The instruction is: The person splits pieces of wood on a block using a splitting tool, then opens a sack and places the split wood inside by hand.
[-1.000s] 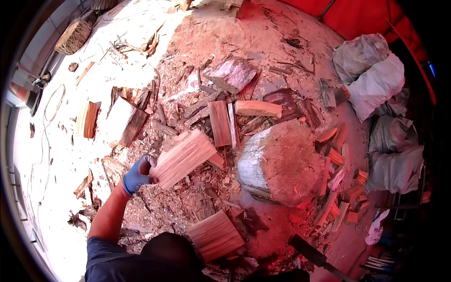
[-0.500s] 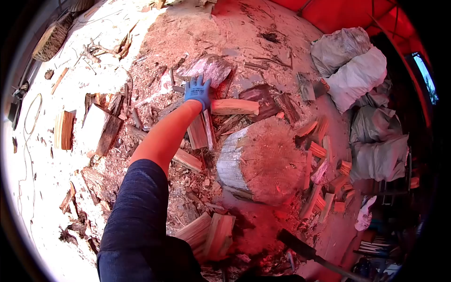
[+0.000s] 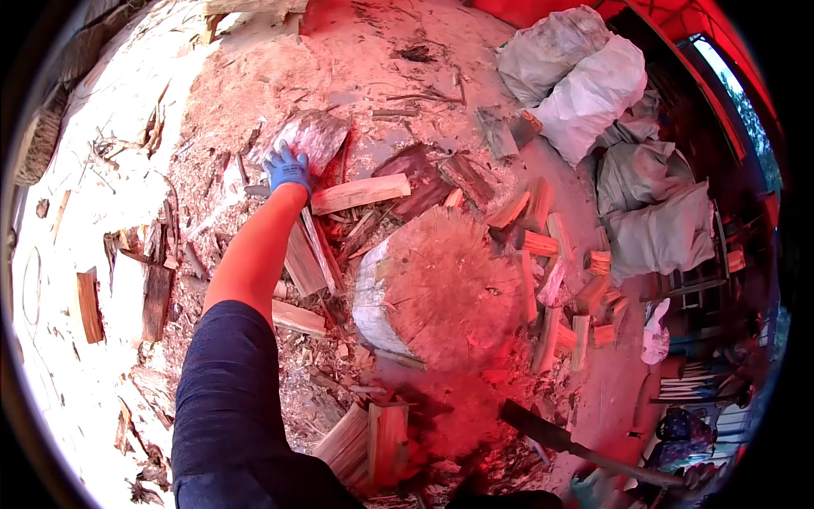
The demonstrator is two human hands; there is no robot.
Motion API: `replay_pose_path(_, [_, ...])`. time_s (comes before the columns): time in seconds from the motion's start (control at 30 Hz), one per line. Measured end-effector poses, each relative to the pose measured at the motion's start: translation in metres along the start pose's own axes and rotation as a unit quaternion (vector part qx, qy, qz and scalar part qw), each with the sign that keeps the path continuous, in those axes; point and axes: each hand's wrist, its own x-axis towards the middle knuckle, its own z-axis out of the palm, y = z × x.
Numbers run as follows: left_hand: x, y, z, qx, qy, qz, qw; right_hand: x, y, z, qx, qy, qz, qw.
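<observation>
My left hand (image 3: pixel 287 170), in a blue glove, reaches out with fingers spread onto the near edge of a pale, bark-covered log piece (image 3: pixel 315 137) on the ground. A split stick of firewood (image 3: pixel 360 193) lies just right of that wrist. At the lower right, an axe (image 3: pixel 536 427) with a dark head points inward, its long handle slanting toward the right edge. My right hand (image 3: pixel 697 478) is dim and partly hidden at the handle's end, closed around it. Between the arms stands a wide chopping block (image 3: pixel 454 288), its top bare.
Split firewood (image 3: pixel 543 244) lies scattered right of the block, with more pieces (image 3: pixel 387 441) near my feet. Stuffed pale sacks (image 3: pixel 593 93) stand at the upper right. Chunks of wood (image 3: pixel 157 297) and bark litter the sunlit left. A red canopy (image 3: pixel 509 10) hangs at the back.
The view has swung, so the ground and block appear farther left. My left hand remains on the log piece. The axe keeps nearly the same place in view.
</observation>
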Motion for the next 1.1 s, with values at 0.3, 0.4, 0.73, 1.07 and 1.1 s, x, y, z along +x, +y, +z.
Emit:
replay_pose_path(0.3, [-0.011,-0.019,-0.008,-0.067,-0.022,-0.016,0.997,0.007,0.003,-0.039,-0.081,-0.044,-0.012,0.996])
replay_pose_path(0.4, [-0.019,-0.023,-0.005,-0.034,-0.072,0.028,0.996,0.017,0.003,-0.042,-0.034,-0.042,-0.018,0.998])
replay_pose_path(0.73, [-0.011,0.014,0.011,-0.036,-0.035,-0.075,0.996,0.005,0.005,0.006,-0.17,0.023,-0.047,0.984])
replay_pose_path(1.07, [-0.006,-0.005,-0.021,-0.102,-0.104,-0.037,0.989,0.011,-0.009,0.054,-0.139,0.118,0.016,0.983])
replay_pose_path(1.1, [-0.006,-0.014,-0.019,-0.087,-0.104,-0.024,0.991,0.012,-0.009,0.039,-0.273,0.077,-0.04,0.958])
